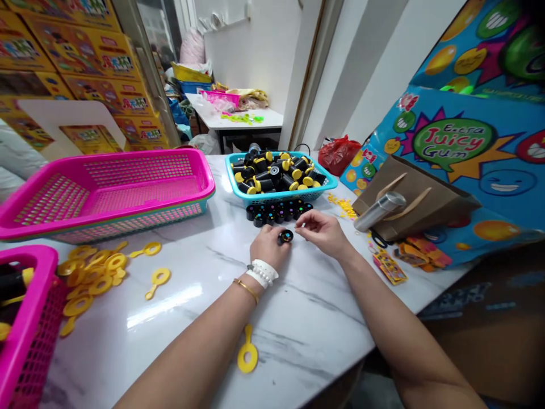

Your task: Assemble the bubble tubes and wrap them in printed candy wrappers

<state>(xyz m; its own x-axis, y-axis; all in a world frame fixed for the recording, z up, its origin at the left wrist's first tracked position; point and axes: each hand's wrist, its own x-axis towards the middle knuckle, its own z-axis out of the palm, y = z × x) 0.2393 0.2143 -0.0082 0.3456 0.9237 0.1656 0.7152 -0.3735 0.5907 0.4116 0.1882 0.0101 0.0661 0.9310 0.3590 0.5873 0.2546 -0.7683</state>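
in left hand [267, 247], black cylinder [285, 236], perhaps hollow

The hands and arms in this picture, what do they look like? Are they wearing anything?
No gloves or sleeves show. The left hand has a white band with pale beads at its wrist, and a thin gold-coloured bangle just behind it. The right hand and wrist look plain.
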